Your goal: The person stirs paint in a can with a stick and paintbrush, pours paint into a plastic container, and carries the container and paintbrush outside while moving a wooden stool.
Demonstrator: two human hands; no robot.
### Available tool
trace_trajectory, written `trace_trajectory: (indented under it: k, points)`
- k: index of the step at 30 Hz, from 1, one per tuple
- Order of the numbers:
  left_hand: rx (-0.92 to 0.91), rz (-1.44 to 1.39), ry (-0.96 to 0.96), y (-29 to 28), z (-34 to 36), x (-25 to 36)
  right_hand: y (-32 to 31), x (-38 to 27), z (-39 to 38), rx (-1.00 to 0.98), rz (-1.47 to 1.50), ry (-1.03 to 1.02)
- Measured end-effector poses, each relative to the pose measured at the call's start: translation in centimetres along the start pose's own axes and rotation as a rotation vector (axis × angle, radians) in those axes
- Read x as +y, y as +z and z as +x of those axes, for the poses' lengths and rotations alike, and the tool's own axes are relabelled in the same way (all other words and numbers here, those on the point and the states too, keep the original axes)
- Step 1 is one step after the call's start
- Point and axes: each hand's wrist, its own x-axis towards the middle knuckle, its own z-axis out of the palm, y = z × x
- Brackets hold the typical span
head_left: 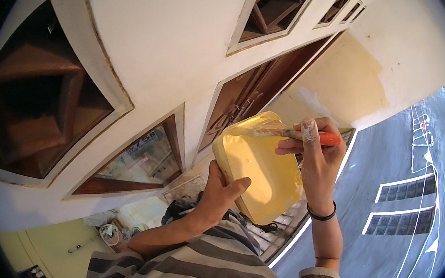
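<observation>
In my left hand (220,195) I grip the near left rim of a yellow plastic tub (287,191), thumb over the edge. Cream-yellow paint (252,168) lies in the tub, which is tilted so its inside shows. My right hand (317,159), with a black band at the wrist and pale paint smears on the fingers, is closed around a paintbrush (282,132). The brush has an orange-red handle end. Its paint-coated head lies over the far rim of the tub, pointing left; whether the bristles touch the paint I cannot tell.
A cream wall (158,31) with dark wooden window frames (27,104) rises on the left. Farther on is a brown door (270,84), beside a wall with a yellower painted patch (346,76). Lower left stands a small white bucket (110,234). A grey street (341,241) lies right.
</observation>
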Motion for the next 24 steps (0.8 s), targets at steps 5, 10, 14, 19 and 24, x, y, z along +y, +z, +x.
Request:
trace_trajectory:
  k: [5,10,14,19,24]
  points:
    - [0.051,-0.047,-0.057,0.1,-0.1,0.5,-2.0,-1.3,-1.7,-0.095,-0.165,0.033]
    - [0.043,-0.051,-0.150,0.1,0.0,1.3,-4.8,-2.2,-3.6,-0.188,-0.441,-0.118]
    - [-0.041,-0.073,-0.160,-0.4,0.4,1.4,-5.3,-4.8,-4.3,-0.263,-0.692,-0.191]
    - [-0.047,-0.066,-0.181,-0.5,0.4,1.1,-4.8,-5.0,-3.9,-0.491,-0.895,-0.478]
    - [-0.061,-0.075,-0.167,-0.2,0.1,1.4,-4.6,-4.7,-2.4,-0.571,-0.897,-0.616]
